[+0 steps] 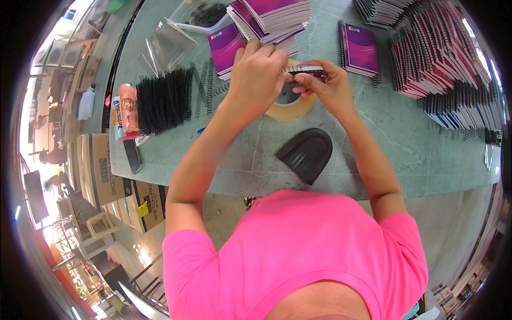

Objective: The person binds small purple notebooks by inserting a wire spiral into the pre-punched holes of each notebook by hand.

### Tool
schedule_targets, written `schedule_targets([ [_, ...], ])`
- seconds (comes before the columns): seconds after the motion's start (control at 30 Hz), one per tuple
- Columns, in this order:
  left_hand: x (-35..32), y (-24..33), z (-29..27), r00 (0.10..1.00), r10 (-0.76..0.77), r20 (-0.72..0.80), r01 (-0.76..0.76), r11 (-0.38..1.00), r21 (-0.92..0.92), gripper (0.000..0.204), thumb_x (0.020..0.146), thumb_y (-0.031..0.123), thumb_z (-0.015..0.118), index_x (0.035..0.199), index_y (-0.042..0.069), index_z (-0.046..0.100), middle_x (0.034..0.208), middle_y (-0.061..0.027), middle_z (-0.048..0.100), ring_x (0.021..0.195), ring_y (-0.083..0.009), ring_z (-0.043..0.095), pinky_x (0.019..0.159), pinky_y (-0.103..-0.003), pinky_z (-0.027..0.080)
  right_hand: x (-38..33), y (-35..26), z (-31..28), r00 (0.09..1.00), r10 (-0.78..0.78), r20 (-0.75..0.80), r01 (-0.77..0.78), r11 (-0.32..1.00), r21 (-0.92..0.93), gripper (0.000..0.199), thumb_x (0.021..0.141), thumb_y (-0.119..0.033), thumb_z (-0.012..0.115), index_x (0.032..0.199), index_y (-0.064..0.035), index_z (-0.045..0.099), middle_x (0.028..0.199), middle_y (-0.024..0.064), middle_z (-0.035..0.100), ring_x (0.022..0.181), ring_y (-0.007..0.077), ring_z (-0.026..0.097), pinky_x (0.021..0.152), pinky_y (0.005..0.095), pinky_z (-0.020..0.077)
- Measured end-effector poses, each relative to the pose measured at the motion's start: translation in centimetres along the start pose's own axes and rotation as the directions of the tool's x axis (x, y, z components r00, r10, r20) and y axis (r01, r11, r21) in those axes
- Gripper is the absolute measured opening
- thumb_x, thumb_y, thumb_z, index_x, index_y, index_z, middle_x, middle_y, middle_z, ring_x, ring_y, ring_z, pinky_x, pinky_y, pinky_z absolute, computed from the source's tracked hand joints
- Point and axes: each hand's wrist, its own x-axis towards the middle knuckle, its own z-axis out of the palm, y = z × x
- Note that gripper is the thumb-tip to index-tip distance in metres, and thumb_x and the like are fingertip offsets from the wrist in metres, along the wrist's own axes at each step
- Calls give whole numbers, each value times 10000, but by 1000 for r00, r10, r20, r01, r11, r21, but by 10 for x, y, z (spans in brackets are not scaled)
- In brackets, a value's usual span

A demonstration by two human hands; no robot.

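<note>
A small notebook [310,69] is held up on edge over the table, its punched or coiled edge showing. My right hand [329,88] is closed on its right end, thumb below and fingers around it. My left hand [255,80] is closed at its left end, the fingertips curled at the bound edge; what exactly they pinch is partly hidden. Beneath the hands lies a wide roll of yellowish tape [290,111]. Nearer to me rests a black, ribbed, rounded piece [306,154]. Behind my left hand are a purple notebook [224,47] and a stack of notebooks [277,21].
Black spiral coils [164,101] are heaped at the left, beside a pink patterned packet [128,106]. A clear tub [205,16] and a plastic bag [169,45] stand behind. A coiled purple notebook [361,49] and piles of bound notebooks [437,50] occupy the right. Cardboard boxes [98,165] stand beyond the left edge.
</note>
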Motion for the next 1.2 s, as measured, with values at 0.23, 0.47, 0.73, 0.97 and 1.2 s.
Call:
schedule_targets([
  [0.23, -3, -1, -2, 998, 27, -59, -34, 991, -129, 99, 763, 72, 603, 857, 44, 595, 786, -106, 589, 786, -294, 554, 763, -391, 412, 0, -1, 4, 999, -8, -34, 10, 998, 55, 194, 853, -75, 607, 1024, 16, 593, 839, 87, 661, 626, 130, 651, 499, 205, 496],
  [0.47, -1, -5, -4, 986, -117, 122, 139, 972, -190, 106, 802, 98, 571, 839, 11, 621, 750, -176, 610, 812, -328, 565, 722, -401, 435, -2, 5, 4, 997, -63, -36, 65, 996, 56, 188, 853, -53, 600, 1033, 3, 598, 844, 84, 658, 634, 137, 655, 497, 193, 488],
  [0.73, -4, -6, 5, 996, -54, 70, 69, 970, -234, 187, 779, 226, 638, 857, 56, 649, 712, -103, 611, 821, -300, 555, 718, -391, 424, -2, 7, 6, 994, -105, -31, 106, 993, 50, 182, 860, -48, 585, 1036, 1, 592, 845, 81, 655, 632, 130, 650, 501, 192, 478],
  [0.97, 2, -1, 0, 996, -21, -90, 18, 999, -30, 138, 782, 196, 633, 818, 63, 645, 734, -80, 620, 820, -276, 547, 724, -393, 402, 2, 5, 6, 993, -113, -38, 112, 994, -19, 177, 858, -62, 594, 1020, 10, 577, 839, 79, 652, 648, 129, 653, 505, 190, 479],
  [1.2, -5, -1, 2, 997, -76, -32, 76, 997, -4, 191, 760, 187, 644, 885, 46, 619, 784, -102, 615, 866, -298, 532, 753, -401, 397, -3, 7, 11, 988, -153, 8, 152, 981, -119, 202, 872, -86, 588, 1047, 12, 557, 825, 80, 647, 651, 136, 653, 517, 201, 486],
])
